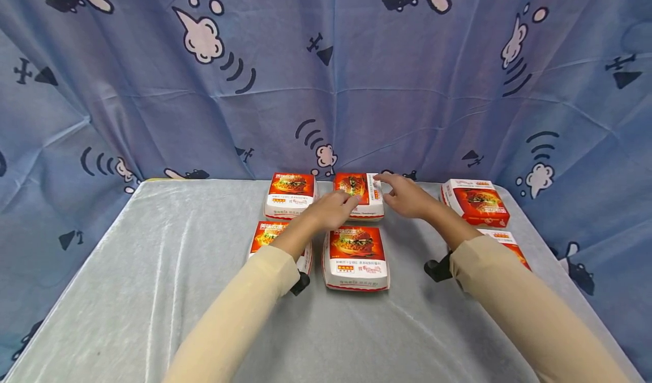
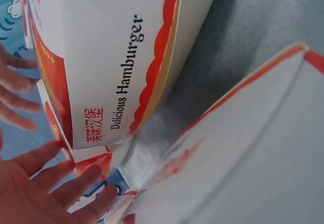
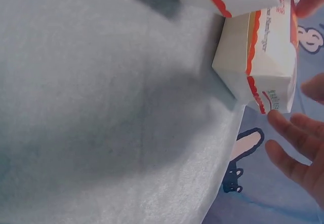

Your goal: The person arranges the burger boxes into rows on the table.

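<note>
A white-and-red hamburger box (image 1: pixel 354 185) lies at the back middle of the table, with a hand on each side of it. My left hand (image 1: pixel 333 210) is over its front left corner; in the left wrist view its fingers are spread and fairly straight. Beside the right edge is my right hand (image 1: pixel 407 196), index finger reaching toward the box top. The right wrist view has loosely extended fingers (image 3: pixel 293 138) close to the box's end (image 3: pixel 271 57); whether they touch it I cannot tell. Just in front sits another hamburger box (image 1: pixel 356 258).
To the left are two more boxes, one behind (image 1: pixel 290 193) and one in front (image 1: pixel 265 236), the latter partly covered by my left forearm. Two others, a rear one (image 1: pixel 476 202) and a front one (image 1: pixel 501 237), stand at right. A blue patterned curtain (image 1: pixel 326 89) hangs behind the grey-covered table (image 1: pixel 117 292).
</note>
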Action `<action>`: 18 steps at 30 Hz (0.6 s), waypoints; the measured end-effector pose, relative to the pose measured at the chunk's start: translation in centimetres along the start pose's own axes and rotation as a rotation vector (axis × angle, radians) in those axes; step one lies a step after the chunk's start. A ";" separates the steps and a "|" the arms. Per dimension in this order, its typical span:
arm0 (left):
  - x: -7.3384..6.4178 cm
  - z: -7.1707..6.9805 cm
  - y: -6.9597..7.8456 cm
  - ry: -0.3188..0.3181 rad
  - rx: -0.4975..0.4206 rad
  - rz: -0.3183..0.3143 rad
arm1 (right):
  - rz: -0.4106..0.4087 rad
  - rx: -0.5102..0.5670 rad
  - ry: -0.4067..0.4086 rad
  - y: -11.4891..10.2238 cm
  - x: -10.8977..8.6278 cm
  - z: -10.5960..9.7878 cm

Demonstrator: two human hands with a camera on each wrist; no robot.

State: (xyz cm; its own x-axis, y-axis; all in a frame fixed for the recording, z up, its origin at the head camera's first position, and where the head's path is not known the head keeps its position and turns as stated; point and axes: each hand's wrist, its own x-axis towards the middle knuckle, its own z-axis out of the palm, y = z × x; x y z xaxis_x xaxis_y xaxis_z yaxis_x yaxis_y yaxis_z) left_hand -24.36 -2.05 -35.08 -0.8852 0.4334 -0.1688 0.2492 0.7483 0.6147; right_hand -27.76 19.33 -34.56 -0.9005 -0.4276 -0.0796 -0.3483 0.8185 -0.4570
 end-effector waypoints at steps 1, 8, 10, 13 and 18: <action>0.0 0.0 0.0 0.000 -0.003 0.000 | -0.017 -0.011 -0.001 0.1 0.1 0.0; 0.2 0.1 -0.2 0.003 0.002 0.004 | -0.108 -0.066 -0.029 0.4 0.4 0.3; 0.2 0.1 -0.2 0.009 0.015 -0.005 | -0.119 -0.066 -0.035 0.4 0.4 0.4; 0.2 0.2 0.0 0.024 0.046 -0.016 | -0.129 -0.067 -0.033 0.4 0.4 0.5; 0.3 0.4 0.2 0.032 0.066 0.011 | -0.116 -0.067 -0.014 0.2 0.2 0.7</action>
State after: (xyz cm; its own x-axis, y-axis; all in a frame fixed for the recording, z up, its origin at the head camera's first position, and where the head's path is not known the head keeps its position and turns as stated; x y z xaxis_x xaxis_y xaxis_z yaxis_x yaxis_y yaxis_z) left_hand -24.44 -1.57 -35.38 -0.8941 0.4264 -0.1368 0.2834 0.7753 0.5645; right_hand -27.88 19.16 -35.28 -0.8497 -0.5256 -0.0422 -0.4668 0.7871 -0.4032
